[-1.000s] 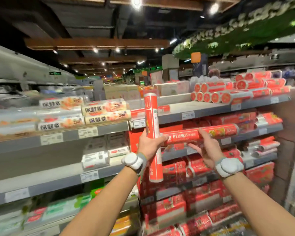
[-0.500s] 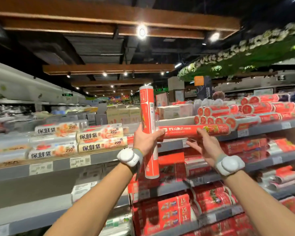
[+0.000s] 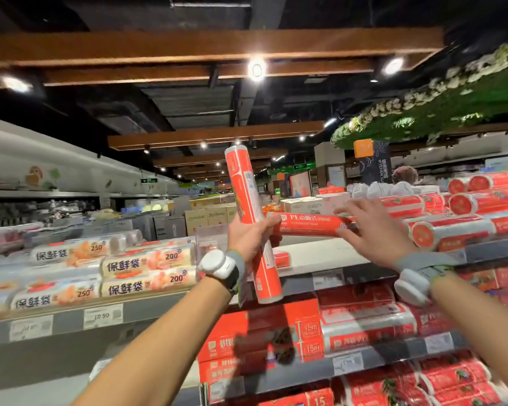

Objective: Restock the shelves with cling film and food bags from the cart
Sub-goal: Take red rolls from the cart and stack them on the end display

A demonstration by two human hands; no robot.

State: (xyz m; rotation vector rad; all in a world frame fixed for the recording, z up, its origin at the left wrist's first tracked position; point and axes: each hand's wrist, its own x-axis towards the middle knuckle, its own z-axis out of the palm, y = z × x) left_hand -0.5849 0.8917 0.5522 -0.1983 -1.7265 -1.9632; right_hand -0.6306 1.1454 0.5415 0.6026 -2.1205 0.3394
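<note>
My left hand (image 3: 251,238) grips a red cling film roll (image 3: 247,200) that stands nearly upright, its top tilted left. A second red cling film roll (image 3: 305,224) lies level just above the top shelf (image 3: 320,256). Its left end rests against my left fingers. My right hand (image 3: 376,232) is around its right end, fingers spread over the top and thumb below. This roll points at a stack of the same red rolls (image 3: 467,203) on the right of that shelf. The cart is out of view.
Food bag packs (image 3: 147,265) marked 200 and 250 are stacked on the shelf to the left. Red cling film boxes (image 3: 276,332) and more rolls fill the lower shelves. A clear plastic divider (image 3: 210,241) stands on the top shelf behind my left hand. A person's head shows far right.
Both hands and both rolls have risen from the middle shelves to top-shelf height. My right hand has shifted from under the level roll to over its right end.
</note>
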